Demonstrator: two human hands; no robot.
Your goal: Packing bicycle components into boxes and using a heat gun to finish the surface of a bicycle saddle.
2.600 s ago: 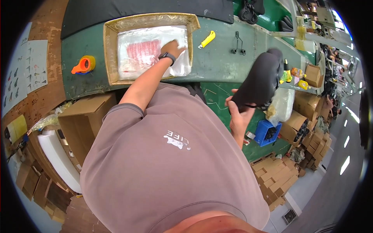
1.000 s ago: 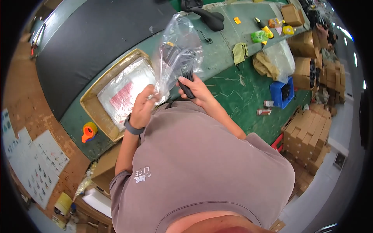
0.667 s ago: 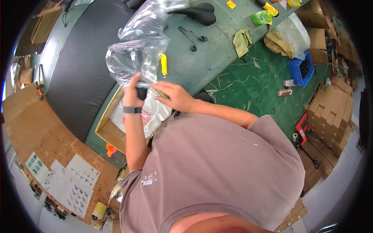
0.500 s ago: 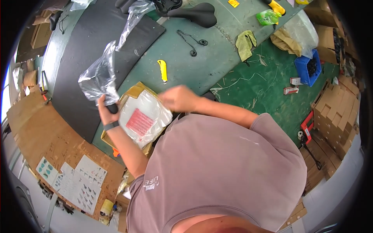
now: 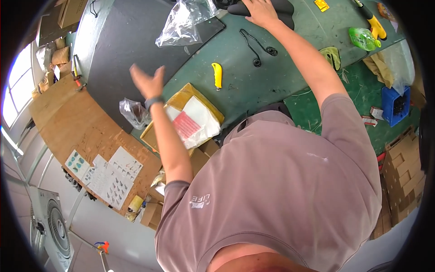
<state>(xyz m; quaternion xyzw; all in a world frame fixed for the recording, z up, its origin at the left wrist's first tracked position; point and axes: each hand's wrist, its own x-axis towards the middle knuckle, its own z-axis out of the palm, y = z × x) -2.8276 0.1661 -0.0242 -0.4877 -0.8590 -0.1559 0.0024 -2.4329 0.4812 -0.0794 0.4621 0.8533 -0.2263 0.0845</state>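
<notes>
My right hand (image 5: 262, 12) reaches to the far side of the table and rests on a black bicycle saddle (image 5: 284, 12), fingers stretched out. My left hand (image 5: 148, 82) hovers over the dark mat with thumb and fingers apart, holding nothing. Beside my left forearm lies a small clear plastic bag (image 5: 132, 113); its contents are hard to make out. An open cardboard box (image 5: 192, 92) holds a white plastic bag (image 5: 206, 119) with a red printed patch. A larger clear plastic bag (image 5: 181, 25) lies on the mat, left of the saddle.
The green table (image 5: 299, 68) carries a yellow-handled cutter (image 5: 218, 75), a bent black wire part (image 5: 257, 49), a glove (image 5: 332, 56) and a green bottle (image 5: 364, 38). A brown board (image 5: 90, 118) with paper sheets stands left. A blue bin (image 5: 395, 106) sits on the floor at right.
My left hand has let go of the bag with a dark piece and moved up over the mat. From beside the box, my right hand has gone far forward to the saddle.
</notes>
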